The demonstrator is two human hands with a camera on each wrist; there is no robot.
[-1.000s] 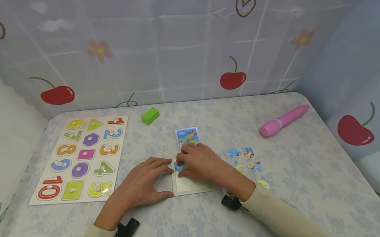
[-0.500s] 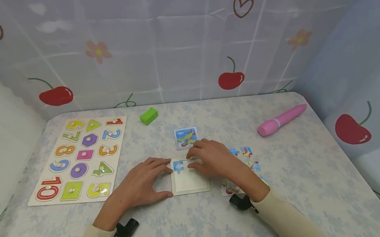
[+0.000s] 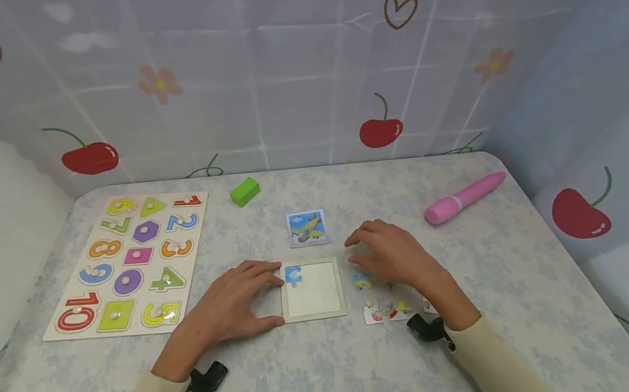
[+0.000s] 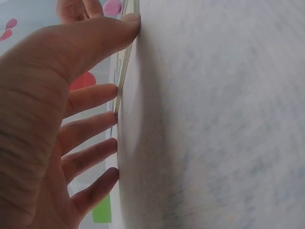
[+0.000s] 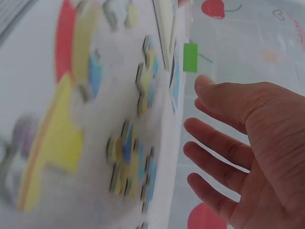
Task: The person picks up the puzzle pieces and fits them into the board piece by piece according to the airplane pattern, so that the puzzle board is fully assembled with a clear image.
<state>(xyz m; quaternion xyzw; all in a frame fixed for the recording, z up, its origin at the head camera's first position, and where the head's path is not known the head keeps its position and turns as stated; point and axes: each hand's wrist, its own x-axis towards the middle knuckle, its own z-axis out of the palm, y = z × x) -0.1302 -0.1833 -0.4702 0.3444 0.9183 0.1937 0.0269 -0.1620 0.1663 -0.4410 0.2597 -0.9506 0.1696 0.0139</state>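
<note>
My left hand [image 3: 239, 302] rests at the left edge of a square puzzle tray [image 3: 315, 315], thumb and fingertips touching its side. A blue jigsaw piece [image 3: 292, 275] lies in the tray's upper left corner. To the right of the tray, my right hand [image 3: 390, 251] hovers over loose jigsaw pieces [image 3: 361, 281], holding nothing, its fingers slightly bent. In the right wrist view several jigsaw pieces [image 5: 127, 160] lie below the fingers. Part of the loose group is hidden beneath the hand and wrist. Above the tray lies a small picture card [image 3: 307, 229] with a yellow airplane.
On the left lies a board of number and shape pieces [image 3: 127, 281]. A green block [image 3: 245, 192] sits near the back of the table. A pink pen-shaped object [image 3: 465, 198] lies at the right. A patterned curtain [image 3: 282, 58] hangs behind the table.
The right hand has let go of the blue piece in the tray's corner and moved right, over the loose pieces. The left hand has stayed at the tray's edge.
</note>
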